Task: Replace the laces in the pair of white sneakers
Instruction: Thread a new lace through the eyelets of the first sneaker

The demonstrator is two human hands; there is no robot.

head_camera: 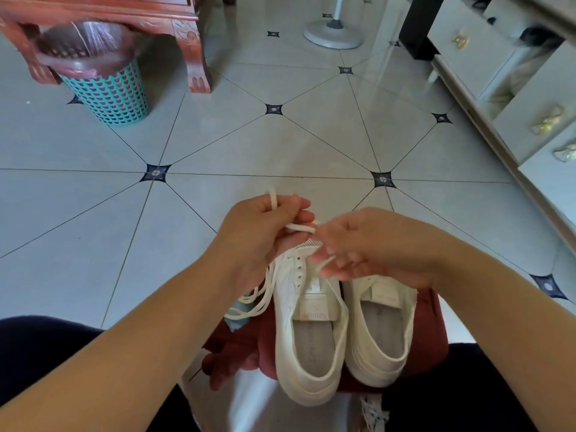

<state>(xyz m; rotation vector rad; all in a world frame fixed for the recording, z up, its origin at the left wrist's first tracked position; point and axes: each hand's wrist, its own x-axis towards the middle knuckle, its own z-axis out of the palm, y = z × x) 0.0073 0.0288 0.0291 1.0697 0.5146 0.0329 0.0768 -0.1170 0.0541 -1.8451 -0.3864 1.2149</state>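
L hand is up over the toe of the left sneaker, fingers curled round the white lace, one end poking out the top of my fist. R hand is just beside it, fingers stretched twd the eyelets but blurred, so can't tell if they pinch the lace. Right sneaker sits alongside, both on a red cloth on the floor btw my knees.

Soft, even daylight, bright without harsh shadows. Pale floor tiles carry a mild sheen at upper centre. Tile lines bend toward the frame edges. Motion blur smears the cabinet at upper right and the right hand; the 2 sneakers stay sharper.
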